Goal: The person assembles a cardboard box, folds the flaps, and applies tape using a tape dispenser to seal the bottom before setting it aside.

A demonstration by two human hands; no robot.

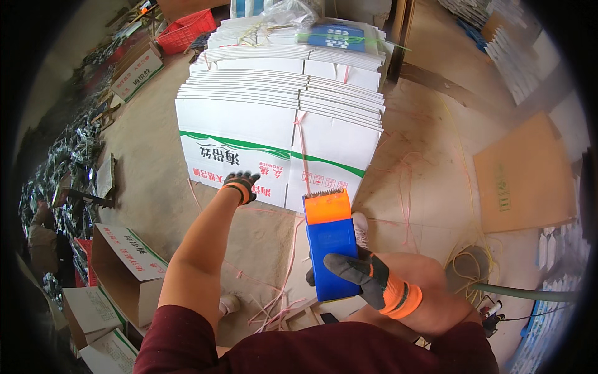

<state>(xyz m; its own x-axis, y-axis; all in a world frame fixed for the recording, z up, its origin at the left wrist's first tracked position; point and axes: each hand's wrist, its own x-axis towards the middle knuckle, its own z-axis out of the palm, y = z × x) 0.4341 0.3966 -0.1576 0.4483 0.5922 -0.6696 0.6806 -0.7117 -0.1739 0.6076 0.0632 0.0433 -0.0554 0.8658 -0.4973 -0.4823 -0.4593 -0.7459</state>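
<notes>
My right hand (357, 276), in a black-and-orange work glove, grips a blue and orange packing tape dispenser (332, 248). Its serrated metal cutting edge points away from me. My left hand (241, 183), gloved the same way, reaches forward with fingers apart at the lower part of the front carton. I cannot tell whether it touches the board. That carton (238, 121) is flattened white cardboard with a green wavy stripe and printed writing. It leans at the front of a long row of flat cartons (252, 84). Pink twine (302, 149) hangs down its face.
Opened cartons (154, 294) stand at lower left, beside a heap of shiny plastic packets (74, 159). A red plastic crate (187, 30) sits at the back. Loose pink twine (280, 299) litters the floor. On the right are a brown cardboard sheet (523, 177) and a green hose (523, 292).
</notes>
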